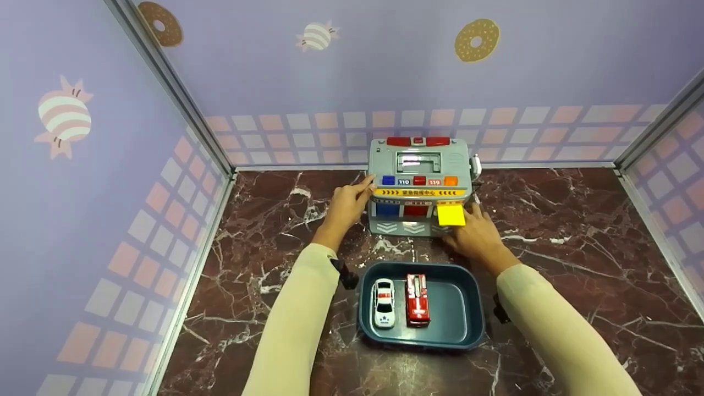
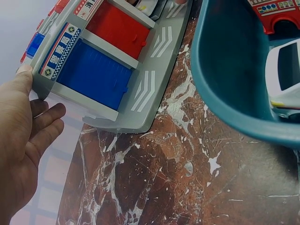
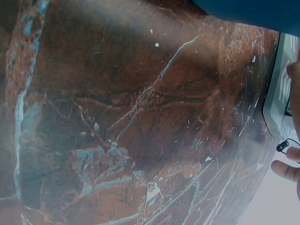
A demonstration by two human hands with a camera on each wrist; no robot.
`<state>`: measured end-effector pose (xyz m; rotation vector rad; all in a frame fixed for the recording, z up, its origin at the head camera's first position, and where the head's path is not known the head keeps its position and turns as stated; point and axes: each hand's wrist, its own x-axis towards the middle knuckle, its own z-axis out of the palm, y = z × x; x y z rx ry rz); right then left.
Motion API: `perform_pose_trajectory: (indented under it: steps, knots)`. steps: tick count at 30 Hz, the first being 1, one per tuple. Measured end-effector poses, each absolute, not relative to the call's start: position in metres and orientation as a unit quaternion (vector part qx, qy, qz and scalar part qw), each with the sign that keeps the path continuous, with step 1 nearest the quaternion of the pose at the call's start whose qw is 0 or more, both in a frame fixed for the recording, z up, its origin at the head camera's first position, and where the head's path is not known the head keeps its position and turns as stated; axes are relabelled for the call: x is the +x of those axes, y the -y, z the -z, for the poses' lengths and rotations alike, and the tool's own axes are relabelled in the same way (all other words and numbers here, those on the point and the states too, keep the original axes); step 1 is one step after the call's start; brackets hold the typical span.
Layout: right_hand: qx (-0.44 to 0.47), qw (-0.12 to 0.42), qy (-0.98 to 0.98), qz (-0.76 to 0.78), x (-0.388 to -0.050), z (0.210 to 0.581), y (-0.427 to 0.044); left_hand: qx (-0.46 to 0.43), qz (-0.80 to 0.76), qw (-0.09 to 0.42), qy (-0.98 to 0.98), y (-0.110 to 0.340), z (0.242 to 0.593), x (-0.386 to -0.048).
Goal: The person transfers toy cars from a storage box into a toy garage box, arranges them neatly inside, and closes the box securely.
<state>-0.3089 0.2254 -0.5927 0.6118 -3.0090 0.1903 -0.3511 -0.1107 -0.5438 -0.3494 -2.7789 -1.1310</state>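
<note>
A grey toy garage (image 1: 418, 159) with blue, red and yellow bay doors stands against the back wall. My left hand (image 1: 347, 206) touches the left edge of its roof, the other fingers loose beside its side wall. At the right bay, under the raised yellow door (image 1: 451, 215), is my right hand (image 1: 474, 235). Its fingertips are on either side of a small whitish toy car (image 2: 149, 6), mostly hidden in that bay's mouth. The blue door (image 2: 93, 75) and red door (image 2: 117, 33) are down.
A dark teal tray (image 1: 365, 308) stands in front of the garage, between my forearms. It holds a white police car (image 1: 384, 311) and a red fire engine (image 1: 417, 308). A white handset-like piece (image 1: 476, 165) hangs on the garage's right side.
</note>
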Motion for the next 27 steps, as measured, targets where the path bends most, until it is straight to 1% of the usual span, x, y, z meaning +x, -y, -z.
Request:
perform_pose_trajectory:
  steps: [5,10,17,27]
  knots:
    - [0.198,0.029,0.978,-0.059,-0.308,0.591,-0.226,-0.109,0.371,0.066,0.92,0.109,0.544,-0.351]
    - [0.204,0.028,0.977,-0.053,-0.307,0.591,-0.227,-0.097,0.377,0.057,0.919,0.109,0.543,-0.35]
    - [0.21,0.021,0.977,-0.037,-0.303,0.593,-0.229,-0.096,0.373,0.067,0.92,0.109,0.543,-0.35]
    - [0.253,0.055,0.966,-0.015,-0.289,0.598,-0.233,-0.1,0.373,0.063,0.92,0.109,0.544,-0.35]
